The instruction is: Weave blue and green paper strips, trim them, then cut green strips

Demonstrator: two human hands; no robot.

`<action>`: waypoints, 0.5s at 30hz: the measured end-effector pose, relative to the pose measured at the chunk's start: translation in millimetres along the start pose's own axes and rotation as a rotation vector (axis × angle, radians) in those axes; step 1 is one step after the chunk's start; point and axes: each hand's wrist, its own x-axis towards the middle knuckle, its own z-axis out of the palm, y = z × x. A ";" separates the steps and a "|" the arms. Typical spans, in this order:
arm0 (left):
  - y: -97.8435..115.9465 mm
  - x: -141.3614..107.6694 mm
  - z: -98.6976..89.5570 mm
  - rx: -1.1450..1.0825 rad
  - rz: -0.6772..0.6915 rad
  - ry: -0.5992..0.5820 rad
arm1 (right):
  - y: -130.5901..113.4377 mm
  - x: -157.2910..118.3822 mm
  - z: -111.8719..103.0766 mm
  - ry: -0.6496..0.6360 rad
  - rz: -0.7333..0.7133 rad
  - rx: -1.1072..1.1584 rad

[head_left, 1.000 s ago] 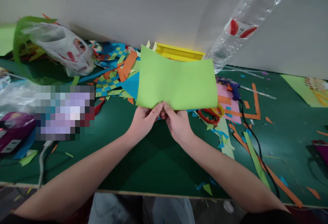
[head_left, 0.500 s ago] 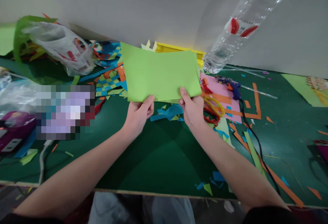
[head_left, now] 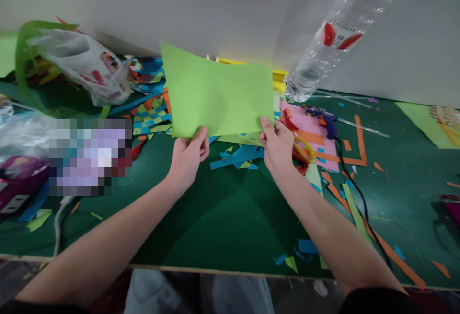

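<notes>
A light green sheet of paper (head_left: 221, 96) is held up above the table, tilted with its far edge raised. My left hand (head_left: 189, 153) pinches its near edge toward the left corner, thumb on top. At the near right corner my right hand (head_left: 278, 144) pinches the same sheet between thumb and fingers. Beneath the sheet, more pale green paper (head_left: 244, 138) shows along the near edge. Blue paper strips (head_left: 239, 157) lie on the green table just below it. Scissors with yellow and red handles (head_left: 304, 150) are partly hidden behind my right hand.
A clear plastic bottle (head_left: 323, 40) leans at the back right. Beside the pink paper (head_left: 305, 122) lies a dark blue glue gun (head_left: 328, 124) with a black cord. Woven paper pieces (head_left: 147, 115), a plastic bag (head_left: 89, 67) and a blurred-out object (head_left: 91, 156) with a cable are on the left.
The green sheet has shifted left and up, its far edge lifting higher. My left hand moved left with it, and my right hand now grips at the right corner.
</notes>
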 end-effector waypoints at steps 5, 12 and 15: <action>-2.8 6.7 -5.5 -0.008 -0.062 0.033 | -0.2 0.2 -1.3 -0.017 0.054 0.026; -4.3 27.0 -17.6 -0.120 -0.117 0.214 | 4.9 -1.4 -3.7 -0.098 0.011 -0.140; -3.5 33.3 -22.7 -0.131 -0.104 0.288 | 6.4 -3.3 -3.9 -0.160 0.027 -0.173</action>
